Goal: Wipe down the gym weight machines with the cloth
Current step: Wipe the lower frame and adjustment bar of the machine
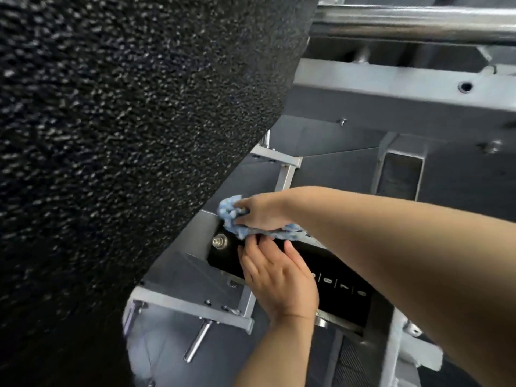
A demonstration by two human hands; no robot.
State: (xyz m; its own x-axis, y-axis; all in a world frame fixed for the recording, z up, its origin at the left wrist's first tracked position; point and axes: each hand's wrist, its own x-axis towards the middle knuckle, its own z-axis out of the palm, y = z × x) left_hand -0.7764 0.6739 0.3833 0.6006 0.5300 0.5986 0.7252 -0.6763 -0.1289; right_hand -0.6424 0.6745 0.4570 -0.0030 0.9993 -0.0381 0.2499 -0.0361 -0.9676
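Observation:
My right hand grips a crumpled light-blue cloth and presses it against the top edge of the black weight stack, close to the grey machine frame. Part of the cloth trails out under the hand to the right. Just below, my left hand rests on the face of the black stack with fingers fairly straight, holding nothing. White numbers show on the stack to the right of that hand. A silver bolt sits at the stack's left end.
A large black textured pad fills the left half of the view, very near the camera. A chrome bar crosses the top right. Grey frame brackets and a chrome pin lie below the hands.

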